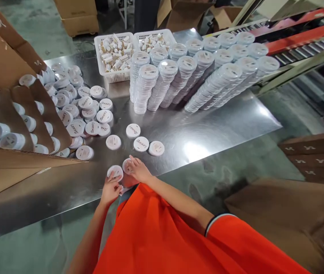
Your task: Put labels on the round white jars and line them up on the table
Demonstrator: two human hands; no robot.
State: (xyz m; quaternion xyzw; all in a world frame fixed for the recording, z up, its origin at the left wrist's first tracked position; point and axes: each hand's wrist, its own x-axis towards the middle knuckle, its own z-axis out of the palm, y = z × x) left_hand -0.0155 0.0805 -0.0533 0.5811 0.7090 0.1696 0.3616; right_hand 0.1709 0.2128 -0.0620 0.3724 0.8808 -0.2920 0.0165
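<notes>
Near the front edge of the metal table, my left hand (111, 191) grips a round white jar (115, 172) from its near side, with some fingers curled below it. Just to the right, my right hand (140, 171) has its fingers over another round jar (127, 166), partly hiding it. The two jars lie nearly touching. Beyond them are several loose flat jars: one pale, label-side up (113, 142), two with "beauty" printed on top, such as the jar in the middle (141, 144), and another pale jar (156, 148).
At left, a pile of jars (89, 102) lies beside an open cardboard box (30, 161) with brown dividers holding jars. Tall leaning stacks of shrink-wrapped jars (167, 74) stand at the back. White baskets (116, 78) hold small white-and-gold bottles. A roller conveyor (307, 49) runs behind.
</notes>
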